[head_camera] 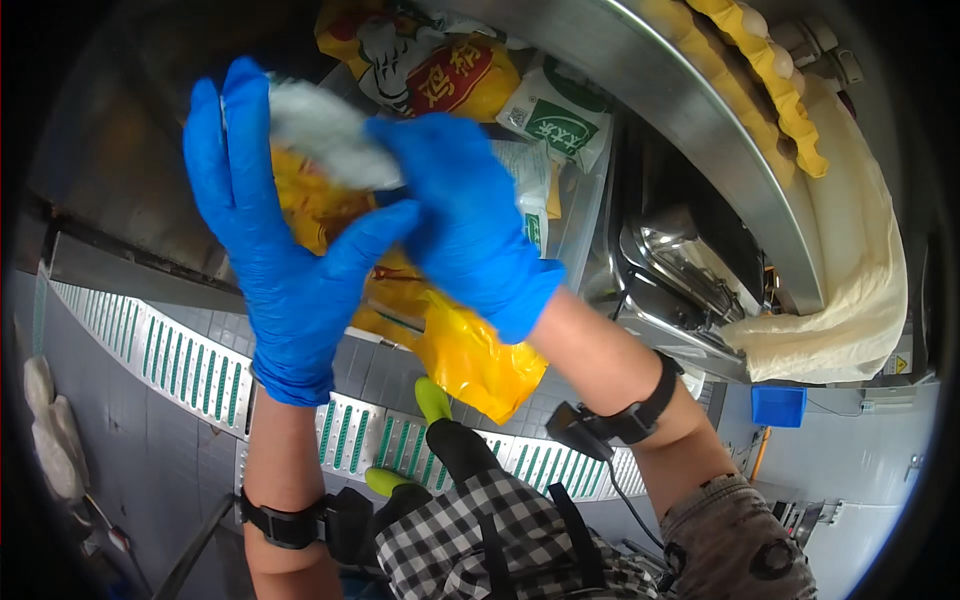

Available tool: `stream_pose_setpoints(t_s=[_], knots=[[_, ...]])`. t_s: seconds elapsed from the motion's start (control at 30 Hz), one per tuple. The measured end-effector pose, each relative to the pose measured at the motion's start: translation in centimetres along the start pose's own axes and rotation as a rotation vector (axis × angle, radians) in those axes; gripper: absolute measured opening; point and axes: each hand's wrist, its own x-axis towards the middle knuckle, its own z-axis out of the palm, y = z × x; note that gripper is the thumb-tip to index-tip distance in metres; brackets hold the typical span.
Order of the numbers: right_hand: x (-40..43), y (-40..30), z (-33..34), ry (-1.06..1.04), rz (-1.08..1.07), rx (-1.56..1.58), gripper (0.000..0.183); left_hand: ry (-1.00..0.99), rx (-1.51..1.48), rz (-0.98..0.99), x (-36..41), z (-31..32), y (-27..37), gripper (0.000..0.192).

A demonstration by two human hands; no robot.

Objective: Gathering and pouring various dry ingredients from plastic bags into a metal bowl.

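Observation:
My left hand (pixel 277 240), in a blue glove, is raised with its fingers along the left end of a whitish packet (pixel 330 131). The packet is blurred, and its exact kind cannot be made out. Against its right end is my right hand (pixel 465 217), also gloved in blue and blurred; its fingertips are partly hidden, so its hold is unclear. Below both hands, a translucent plastic bin (pixel 581 232) contains yellow and white food bags. A glossy yellow bag (pixel 480 352) hangs over its near edge.
A printed yellow bag (pixel 442 71) and a white-and-green bag (pixel 559 112) lie at the bin's back. Overhead curves a steel shelf edge (pixel 720 127), with a yellow egg tray (pixel 780 82) and cream cloth (pixel 840 322). Metal pans (pixel 682 255) stand right. A floor drain grate (pixel 187 367) runs below.

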Motion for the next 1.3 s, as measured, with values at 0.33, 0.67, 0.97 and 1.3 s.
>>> stream_pose_setpoints(t_s=[0.33,0.67,0.97,1.3], knots=[[0.7,7.2,-2.0,-0.307,0.445,0.595,0.039,0.052,0.043,-0.054,-1.2,-0.2,-3.2,0.036],[12.2,17.3,5.1,0.059,0.009,-0.183,0.066,0.07,0.038,-0.037,-2.2,-0.2,-3.7,0.038],[14.7,18.1,3.6,-0.401,0.184,-0.051,0.071,0.075,-0.011,0.0,-2.3,0.0,-4.2,0.039],[2.5,12.3,-2.9,-0.433,0.855,0.379,0.072,0.106,0.003,-0.113,-1.9,-0.8,-2.6,0.036]])
